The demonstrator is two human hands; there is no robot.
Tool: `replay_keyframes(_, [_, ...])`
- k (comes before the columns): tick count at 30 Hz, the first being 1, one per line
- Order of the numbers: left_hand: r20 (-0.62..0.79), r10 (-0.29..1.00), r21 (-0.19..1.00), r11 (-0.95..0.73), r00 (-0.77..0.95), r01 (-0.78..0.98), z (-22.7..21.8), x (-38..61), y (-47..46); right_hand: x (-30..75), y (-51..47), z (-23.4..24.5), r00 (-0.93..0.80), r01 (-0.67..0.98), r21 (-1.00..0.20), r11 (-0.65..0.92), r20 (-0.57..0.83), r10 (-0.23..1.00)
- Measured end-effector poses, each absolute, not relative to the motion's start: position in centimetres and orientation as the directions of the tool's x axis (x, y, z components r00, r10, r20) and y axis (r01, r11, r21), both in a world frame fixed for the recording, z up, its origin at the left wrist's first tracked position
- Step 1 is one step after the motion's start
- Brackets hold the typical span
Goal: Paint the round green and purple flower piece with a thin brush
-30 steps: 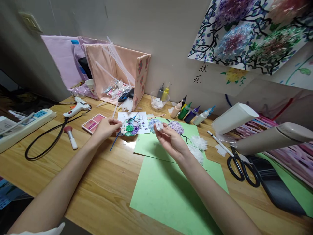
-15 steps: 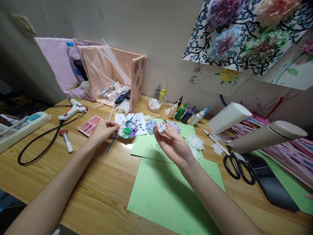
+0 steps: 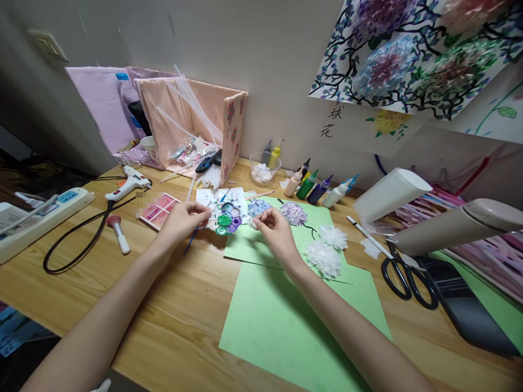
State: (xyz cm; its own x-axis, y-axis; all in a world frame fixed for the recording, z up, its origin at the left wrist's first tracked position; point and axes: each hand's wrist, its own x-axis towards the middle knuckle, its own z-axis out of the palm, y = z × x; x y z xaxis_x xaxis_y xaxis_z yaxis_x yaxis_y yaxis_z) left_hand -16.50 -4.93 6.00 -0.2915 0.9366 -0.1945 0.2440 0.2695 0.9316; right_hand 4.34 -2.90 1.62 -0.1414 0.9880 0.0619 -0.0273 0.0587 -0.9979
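Note:
My left hand (image 3: 184,222) is closed, thumb and fingers pinching the left rim of a flower-shaped paint palette (image 3: 224,219) with green and purple wells. Between the fingertips of my right hand (image 3: 275,231) is a crumpled bit of white tissue paper (image 3: 252,224), held close to the palette's right edge. Under the palette lies a paint-spotted white sheet (image 3: 204,197). Just beyond my right hand, a blue flower (image 3: 259,206) and a purple flower (image 3: 293,213) rest on green paper (image 3: 241,247). Two white ruffled flowers, one of them nearer me (image 3: 324,258), sit right of my wrist.
Paint bottles (image 3: 317,191) and a clear bowl (image 3: 265,167) stand by the wall. To the right are scissors (image 3: 402,277), a paper roll (image 3: 394,196) and a bottle (image 3: 457,226). At left lie a glue gun (image 3: 128,184), a makeup brush (image 3: 119,235) and a power strip (image 3: 44,223).
My right hand has turned palm-down and brought the white tissue paper left and down towards the palette. My left hand stays at the palette's rim. The view has shifted slightly.

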Motion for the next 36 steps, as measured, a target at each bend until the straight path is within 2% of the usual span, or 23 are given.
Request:
replay_keyframes(12, [-0.208,0.937,0.937,0.273,-0.281,0.216,5.0,-16.7,-4.8,3.4,-3.5,2.0,-0.231,-0.202,-0.947,-0.249,-0.201,0.952])
replay_keyframes(18, [-0.136,0.95,0.918,0.227,-0.281,0.325,4.5,-16.9,-4.8,3.2,-3.9,2.3,-0.284,-0.26,-0.89,-0.376,-0.302,0.91])
replay_keyframes(25, [-0.045,0.963,0.867,0.169,-0.265,0.468,4.1,-16.9,-5.1,3.2,-3.8,2.2,-0.233,-0.288,-0.867,-0.408,-0.349,0.908])
replay_keyframes(36, [-0.023,0.959,0.887,0.15,-0.283,0.436,4.7,-16.4,-5.5,3.2,-3.9,1.7,-0.122,-0.246,-0.914,-0.323,-0.301,0.946])
